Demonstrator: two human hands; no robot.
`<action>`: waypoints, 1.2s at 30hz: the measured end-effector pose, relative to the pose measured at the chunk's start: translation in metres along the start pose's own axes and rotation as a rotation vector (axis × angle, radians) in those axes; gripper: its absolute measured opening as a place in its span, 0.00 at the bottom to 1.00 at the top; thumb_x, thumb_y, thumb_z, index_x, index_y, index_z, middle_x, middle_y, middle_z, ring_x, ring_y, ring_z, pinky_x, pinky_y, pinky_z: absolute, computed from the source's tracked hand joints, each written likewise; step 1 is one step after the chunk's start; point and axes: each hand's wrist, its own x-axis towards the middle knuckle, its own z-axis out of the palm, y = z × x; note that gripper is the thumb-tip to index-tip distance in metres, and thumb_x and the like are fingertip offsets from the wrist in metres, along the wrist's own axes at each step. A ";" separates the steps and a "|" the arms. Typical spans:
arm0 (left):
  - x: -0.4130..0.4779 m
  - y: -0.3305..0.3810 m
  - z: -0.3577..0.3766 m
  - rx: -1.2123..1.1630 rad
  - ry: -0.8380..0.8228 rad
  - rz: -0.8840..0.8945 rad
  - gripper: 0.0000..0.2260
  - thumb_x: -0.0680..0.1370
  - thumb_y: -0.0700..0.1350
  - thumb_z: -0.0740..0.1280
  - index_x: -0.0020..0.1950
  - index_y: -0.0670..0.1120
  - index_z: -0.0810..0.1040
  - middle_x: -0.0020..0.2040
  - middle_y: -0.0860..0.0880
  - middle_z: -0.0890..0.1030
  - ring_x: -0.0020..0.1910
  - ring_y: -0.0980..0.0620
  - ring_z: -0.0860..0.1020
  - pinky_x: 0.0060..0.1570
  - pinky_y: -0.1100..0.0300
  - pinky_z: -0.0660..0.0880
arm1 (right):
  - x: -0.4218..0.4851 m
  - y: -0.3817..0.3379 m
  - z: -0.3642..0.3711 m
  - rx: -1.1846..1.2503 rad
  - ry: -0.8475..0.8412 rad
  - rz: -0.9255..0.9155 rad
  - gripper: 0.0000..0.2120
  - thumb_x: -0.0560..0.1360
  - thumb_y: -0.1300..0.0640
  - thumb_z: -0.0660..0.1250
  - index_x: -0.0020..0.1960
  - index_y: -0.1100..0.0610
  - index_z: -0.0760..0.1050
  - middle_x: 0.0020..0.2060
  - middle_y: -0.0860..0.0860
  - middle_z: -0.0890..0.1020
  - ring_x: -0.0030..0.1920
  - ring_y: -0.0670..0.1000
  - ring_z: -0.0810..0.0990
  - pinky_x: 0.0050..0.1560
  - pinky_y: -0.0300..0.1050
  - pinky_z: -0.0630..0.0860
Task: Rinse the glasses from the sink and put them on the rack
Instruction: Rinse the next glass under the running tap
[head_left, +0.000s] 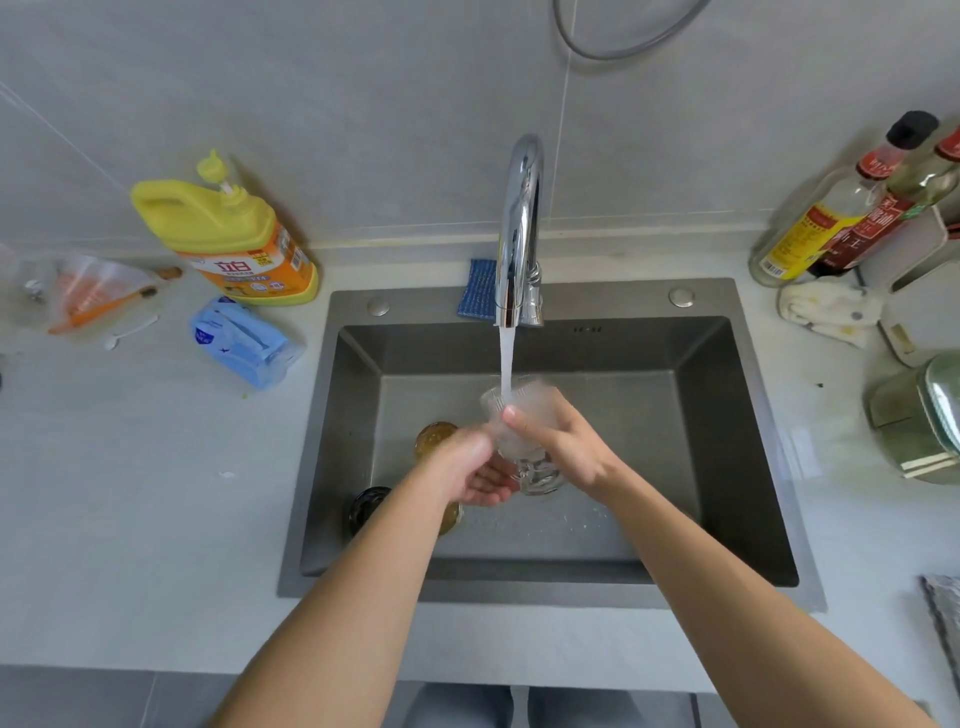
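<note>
Both hands hold one clear ribbed glass (535, 397): the left hand (470, 467) cups its lower wall, and the right hand (566, 452) wraps its side, thumb on the ridges. It tilts mouth-up directly beneath the arched chrome faucet (519, 228), whose white stream (506, 358) falls into it. Left of that faucet's stream, two round amber glasses (434, 439) and a dark glass (366, 506) sit in the brushed steel sink (571, 296).

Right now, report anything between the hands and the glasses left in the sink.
Nothing visible. The left hand and right hand both grip the clear glass under the tap; the amber glass sits unblocked just left of them.
</note>
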 end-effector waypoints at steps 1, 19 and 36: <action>0.001 0.001 0.004 -0.026 0.069 0.057 0.28 0.86 0.59 0.54 0.53 0.38 0.83 0.35 0.42 0.86 0.34 0.47 0.84 0.37 0.56 0.82 | 0.002 -0.004 0.001 -0.038 0.023 0.036 0.31 0.75 0.31 0.69 0.68 0.51 0.72 0.58 0.48 0.83 0.57 0.48 0.84 0.54 0.43 0.80; 0.007 0.021 0.009 -1.040 -0.030 0.123 0.42 0.75 0.75 0.63 0.70 0.39 0.76 0.62 0.36 0.84 0.62 0.38 0.83 0.65 0.44 0.78 | 0.005 -0.023 0.026 0.515 0.235 0.027 0.06 0.79 0.59 0.72 0.52 0.61 0.78 0.43 0.58 0.82 0.32 0.52 0.78 0.37 0.47 0.80; 0.021 0.012 0.018 -1.013 -0.202 0.147 0.28 0.82 0.66 0.61 0.47 0.40 0.81 0.34 0.40 0.83 0.24 0.43 0.80 0.21 0.58 0.75 | 0.004 -0.024 0.023 0.334 0.163 -0.047 0.10 0.79 0.56 0.72 0.58 0.58 0.81 0.25 0.57 0.76 0.17 0.49 0.68 0.17 0.37 0.62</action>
